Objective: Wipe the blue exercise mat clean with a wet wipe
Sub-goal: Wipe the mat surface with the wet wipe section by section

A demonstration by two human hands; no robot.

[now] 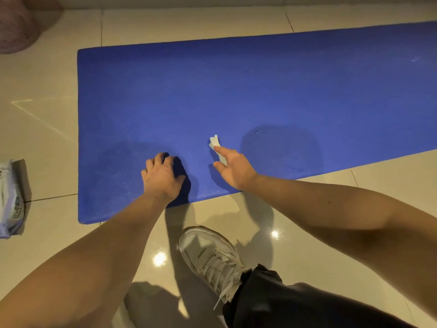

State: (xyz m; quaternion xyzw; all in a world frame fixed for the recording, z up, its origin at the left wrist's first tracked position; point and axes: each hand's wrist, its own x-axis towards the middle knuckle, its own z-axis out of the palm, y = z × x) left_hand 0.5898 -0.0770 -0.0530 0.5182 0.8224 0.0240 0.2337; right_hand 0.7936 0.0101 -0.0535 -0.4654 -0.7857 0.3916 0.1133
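Note:
The blue exercise mat lies flat on the tiled floor and runs off to the right. My left hand rests on its near part with fingers bent against the surface, holding nothing. Just to the right, my right hand lies on the mat and holds a crumpled white wet wipe, which sticks out past the fingertips and touches the mat. The fingers look fairly straight over the wipe.
A pack of wet wipes lies on the floor at the left edge. My white sneaker and dark trouser leg stand on the tiles just before the mat. A pinkish woven object sits at the far left corner.

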